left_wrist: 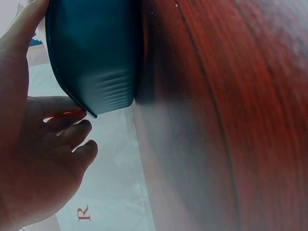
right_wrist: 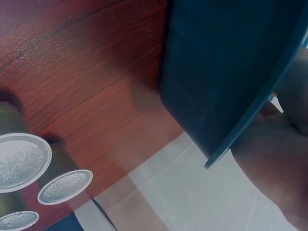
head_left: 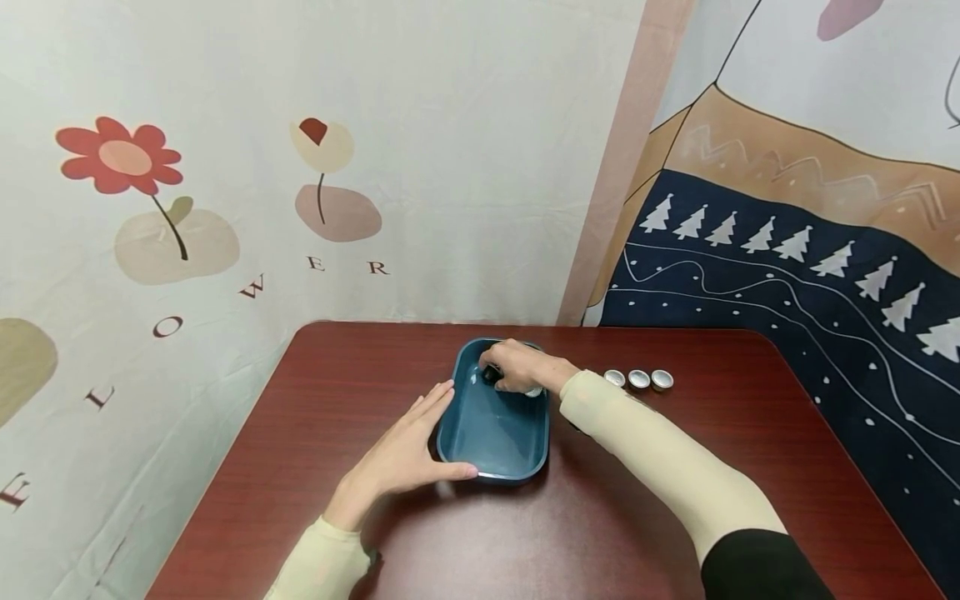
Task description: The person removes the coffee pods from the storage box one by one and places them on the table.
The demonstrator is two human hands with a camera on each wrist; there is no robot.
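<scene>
A blue rectangular tray [head_left: 491, 433] with rounded corners stands on the table. My left hand [head_left: 405, 446] is at its left side, fingertips at the left rim and thumb along the near rim, fingers fairly straight. Reaching into the far end, my right hand [head_left: 517, 364] grips a small black object [head_left: 491, 373], mostly hidden by the fingers; I cannot tell its kind. A small whitish item [head_left: 533, 392] shows beneath the right wrist, inside the tray near its right wall. In the right wrist view the tray's side [right_wrist: 216, 72] hides most of that hand.
Three small silver-topped containers stand in a row right of the tray: the left one [head_left: 614, 378], the middle one [head_left: 639, 380] and the right one [head_left: 662, 381]. The reddish-brown table [head_left: 315, 400] ends at a printed cloth backdrop [head_left: 465, 167] behind.
</scene>
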